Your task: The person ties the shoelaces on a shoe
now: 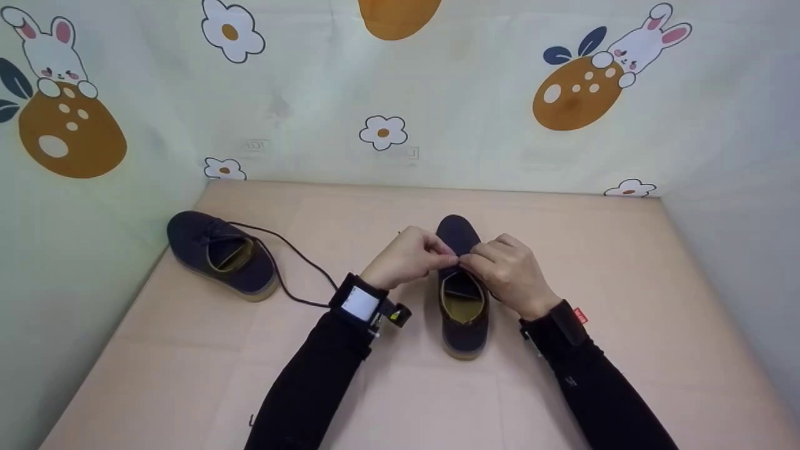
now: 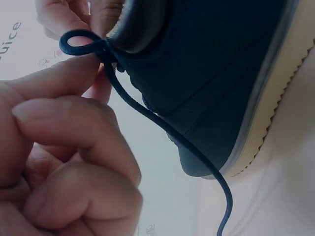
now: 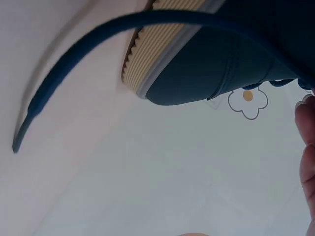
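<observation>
A dark navy shoe [image 1: 464, 340] with a ribbed tan sole stands in the middle of the table, toe pointing away from me. Over its lacing my left hand [image 1: 409, 257] pinches the dark shoelace [image 2: 147, 112] between thumb and finger. The right hand [image 1: 515, 275] meets it from the other side, also pinching the lace at the same spot. A small lace loop sticks up at the fingertips in the left wrist view. One loose lace end [image 3: 59, 73] arcs down beside the sole in the right wrist view. The hands partly hide the knot.
At the left lies a second navy shoe [image 1: 190, 244], turned askew, with long dark laces [image 1: 300, 253] trailing toward my left wrist. Behind the table hangs a pale cloth wall [image 1: 312, 94] printed with rabbits and flowers; similar walls close both sides.
</observation>
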Demonstrator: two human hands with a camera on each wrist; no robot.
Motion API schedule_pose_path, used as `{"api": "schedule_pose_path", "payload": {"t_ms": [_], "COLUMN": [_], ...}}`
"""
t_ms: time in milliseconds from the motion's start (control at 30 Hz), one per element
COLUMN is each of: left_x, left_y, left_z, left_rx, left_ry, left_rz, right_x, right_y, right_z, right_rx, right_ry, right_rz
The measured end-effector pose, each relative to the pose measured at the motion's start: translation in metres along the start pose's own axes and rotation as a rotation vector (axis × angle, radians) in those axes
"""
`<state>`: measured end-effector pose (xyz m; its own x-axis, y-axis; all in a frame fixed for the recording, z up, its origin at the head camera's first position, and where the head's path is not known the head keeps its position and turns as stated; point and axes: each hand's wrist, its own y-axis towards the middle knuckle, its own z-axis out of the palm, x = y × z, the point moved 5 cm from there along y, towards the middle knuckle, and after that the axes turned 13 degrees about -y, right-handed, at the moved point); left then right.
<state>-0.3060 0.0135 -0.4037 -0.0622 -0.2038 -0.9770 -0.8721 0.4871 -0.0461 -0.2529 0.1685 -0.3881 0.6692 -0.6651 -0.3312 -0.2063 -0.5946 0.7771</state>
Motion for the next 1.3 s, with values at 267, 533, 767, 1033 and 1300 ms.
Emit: {"api": "schedule_pose_path", "payload": {"t_ms": [267, 533, 767, 1033, 1300], "left_x": [0.001, 0.003, 0.002, 0.004, 0.002], "left_y": [0.000, -0.001, 0.000, -0.001, -0.003], "left_z": [-0.001, -0.002, -0.002, -0.007, -0.003], "left_rx": [-0.029, -0.032, 0.013, 0.050, 0.099], "left_ry": [-0.020, -0.152, -0.188, -0.234, -0.281], "left_rz": [0.000, -0.023, -0.069, -0.082, -0.110], "right_x": [-0.001, -0.010, 0.004, 0.010, -0.009], "right_y": [0.001, 0.003, 0.014, 0.009, 0.008], "right_z": [0.000, -0.002, -0.011, 0.001, -0.006], "right_rx": [0.002, 0.207, 0.206, 0.411, 0.395], "right_ry": [0.005, 0.163, 0.150, 0.126, 0.272], "right_rz": [-0.027, 0.122, 0.374, 0.655, 0.738]}}
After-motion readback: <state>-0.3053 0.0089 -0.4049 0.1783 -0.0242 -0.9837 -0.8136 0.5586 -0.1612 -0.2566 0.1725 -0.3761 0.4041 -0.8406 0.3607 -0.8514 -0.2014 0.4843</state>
